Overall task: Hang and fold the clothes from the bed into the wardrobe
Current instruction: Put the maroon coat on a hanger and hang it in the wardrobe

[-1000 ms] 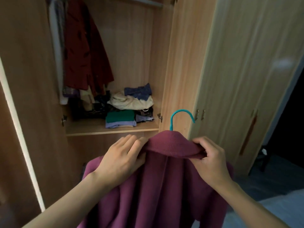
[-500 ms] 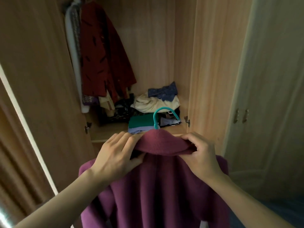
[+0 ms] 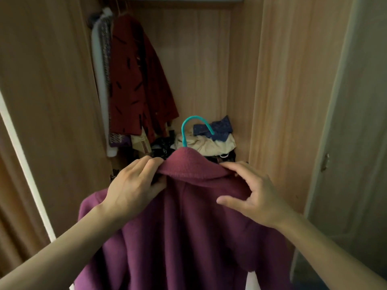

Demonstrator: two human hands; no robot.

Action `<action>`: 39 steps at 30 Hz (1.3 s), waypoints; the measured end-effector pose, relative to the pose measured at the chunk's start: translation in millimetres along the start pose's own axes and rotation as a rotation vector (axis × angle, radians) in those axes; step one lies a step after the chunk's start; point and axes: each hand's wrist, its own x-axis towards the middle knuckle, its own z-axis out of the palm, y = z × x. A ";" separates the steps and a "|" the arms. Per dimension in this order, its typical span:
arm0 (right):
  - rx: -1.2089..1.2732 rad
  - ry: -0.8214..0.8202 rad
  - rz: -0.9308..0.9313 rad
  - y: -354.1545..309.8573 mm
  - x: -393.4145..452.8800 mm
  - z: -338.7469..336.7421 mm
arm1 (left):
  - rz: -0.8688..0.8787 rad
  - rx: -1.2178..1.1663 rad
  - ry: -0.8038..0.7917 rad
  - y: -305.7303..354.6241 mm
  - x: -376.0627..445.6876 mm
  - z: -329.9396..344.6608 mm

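A purple fleece coat (image 3: 188, 237) hangs on a hanger whose teal hook (image 3: 193, 126) sticks up above the collar. My left hand (image 3: 134, 185) grips the collar's left side, fingers curled over the fabric. My right hand (image 3: 249, 191) rests on the right shoulder of the coat, fingers over the collar edge and thumb spread loose. I hold the coat in front of the open wardrobe (image 3: 199, 59). The hanger's body is hidden inside the coat.
A dark red coat (image 3: 136, 80) and a white and patterned garment (image 3: 101, 80) hang at the wardrobe's left. Several folded and loose clothes (image 3: 211, 141) lie piled on the shelf behind the hook. Open wardrobe doors stand at the left (image 3: 48, 101) and right (image 3: 293, 91).
The view has swung to face the wardrobe opening straight on. The coat sits higher and closer to the wardrobe. My right thumb has loosened from the collar.
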 end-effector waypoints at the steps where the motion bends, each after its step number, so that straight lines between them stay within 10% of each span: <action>1: -0.006 0.000 0.004 1.3 0.3 -1.7 | -0.009 0.002 0.014 -6.5 -0.6 -1.4; 12: -0.099 0.024 0.079 15.7 8.5 4.6 | 0.008 0.025 0.088 -63.8 -13.9 -8.3; 23: 0.387 -0.121 0.212 13.2 45.2 16.9 | 0.103 -0.038 0.053 -77.5 -35.3 -14.0; 39: -0.047 -0.060 0.158 2.2 35.0 19.4 | -0.030 -0.113 -0.010 -73.2 -44.5 -3.8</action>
